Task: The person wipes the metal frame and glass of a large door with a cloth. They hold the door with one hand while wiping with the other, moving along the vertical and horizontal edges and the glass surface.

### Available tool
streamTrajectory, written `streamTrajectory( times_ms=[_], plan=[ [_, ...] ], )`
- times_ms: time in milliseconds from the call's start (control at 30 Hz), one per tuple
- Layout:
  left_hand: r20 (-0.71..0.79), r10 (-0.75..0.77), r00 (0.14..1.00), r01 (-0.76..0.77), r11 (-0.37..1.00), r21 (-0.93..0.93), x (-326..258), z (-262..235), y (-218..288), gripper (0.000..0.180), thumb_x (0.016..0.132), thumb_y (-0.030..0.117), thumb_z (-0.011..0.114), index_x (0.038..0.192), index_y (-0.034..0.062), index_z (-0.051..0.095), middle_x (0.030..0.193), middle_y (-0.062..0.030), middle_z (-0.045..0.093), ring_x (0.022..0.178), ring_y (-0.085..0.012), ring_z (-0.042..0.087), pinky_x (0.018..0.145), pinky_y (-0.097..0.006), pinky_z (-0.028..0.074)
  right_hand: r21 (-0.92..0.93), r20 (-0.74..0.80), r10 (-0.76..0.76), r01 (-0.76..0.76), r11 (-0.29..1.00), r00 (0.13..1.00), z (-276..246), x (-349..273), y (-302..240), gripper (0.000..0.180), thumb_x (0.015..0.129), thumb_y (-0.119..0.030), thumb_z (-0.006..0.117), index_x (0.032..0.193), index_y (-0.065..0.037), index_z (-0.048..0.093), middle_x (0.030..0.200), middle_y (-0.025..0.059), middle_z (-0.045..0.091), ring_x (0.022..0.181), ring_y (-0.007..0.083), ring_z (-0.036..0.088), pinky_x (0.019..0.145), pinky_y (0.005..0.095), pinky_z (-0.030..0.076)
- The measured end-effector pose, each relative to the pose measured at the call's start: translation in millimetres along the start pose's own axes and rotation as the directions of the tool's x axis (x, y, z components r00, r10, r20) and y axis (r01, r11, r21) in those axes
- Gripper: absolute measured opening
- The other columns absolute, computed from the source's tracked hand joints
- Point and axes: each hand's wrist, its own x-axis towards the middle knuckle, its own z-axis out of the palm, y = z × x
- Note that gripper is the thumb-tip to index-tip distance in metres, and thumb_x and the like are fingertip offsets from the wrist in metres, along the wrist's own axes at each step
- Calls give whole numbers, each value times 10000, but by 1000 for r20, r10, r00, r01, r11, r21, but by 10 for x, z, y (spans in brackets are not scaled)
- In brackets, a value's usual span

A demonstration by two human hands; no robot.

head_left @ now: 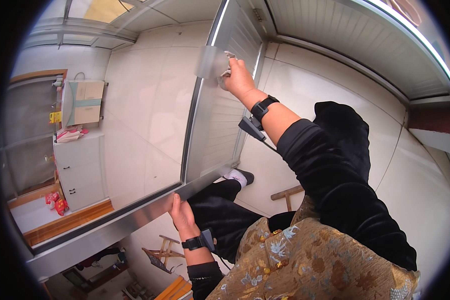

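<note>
A metal-framed door stands in front of me, with a large glass pane and a ribbed panel. My right hand is closed around a crumpled greyish cloth and presses it to the door near the upper part of the ribbed panel. Lower down, my left hand grips the metal door edge, thumb on the near side; its other fingers are mostly hidden. Both wrists wear black straps with small dark devices.
A wooden stool is on the tiled floor by my legs, and a folding stool is beyond my left forearm. White cabinets and a red packet show in the glass. Another ribbed panel spans the upper right.
</note>
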Motion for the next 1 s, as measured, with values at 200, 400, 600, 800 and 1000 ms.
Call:
streamTrajectory(
  times_ms=[200, 400, 600, 800, 1000],
  plan=[
    [32, 51, 998, -49, 998, -47, 17, -34, -45, 403, 872, 82, 708, 1257, 85, 590, 1265, -55, 607, 1194, -218, 539, 1095, -431, 358, -402, 271, 87, 31, 915, 959, -118, 33, 178, 510, 820, -211, 663, 1301, -152, 504, 1229, 222, 524, 1075, 427, 589, 901, 472, 502],
    [6, 23, 1000, -22, 999, -25, 45, -107, -67, 377, 885, 76, 690, 1250, 95, 598, 1255, -60, 615, 1178, -228, 551, 1075, -425, 377, 72, -276, -99, 123, 990, 956, -433, 440, -89, 582, 807, -261, 722, 1333, -152, 498, 1234, 226, 531, 1090, 446, 576, 948, 453, 486],
    [-5, 22, 1000, -22, 1000, -17, -5, -12, -18, 381, 890, 65, 675, 1260, 91, 591, 1267, -64, 608, 1188, -231, 544, 1088, -431, 371, 27, -286, -264, 283, 959, 921, -332, 654, -302, 543, 826, -178, 693, 1336, -138, 513, 1303, 176, 481, 1165, 403, 539, 984, 446, 472],
    [-3, 2, 1000, -2, 1000, -5, -23, 27, 3, 422, 881, 69, 684, 1287, 79, 570, 1284, -67, 594, 1207, -232, 533, 1112, -430, 350, -33, -299, -229, 229, 973, 926, -111, 587, -248, 471, 813, -143, 687, 1255, -81, 540, 1261, 186, 498, 1120, 402, 547, 947, 454, 482],
    [-9, 39, 999, -39, 999, -15, -19, 77, 16, 420, 872, 74, 699, 1275, 74, 581, 1271, -69, 601, 1203, -223, 535, 1108, -416, 356, 28, -327, -174, 194, 981, 929, 108, 431, -33, 332, 804, -114, 683, 1088, -28, 535, 1169, 233, 498, 1052, 438, 549, 895, 469, 482]
  ],
)
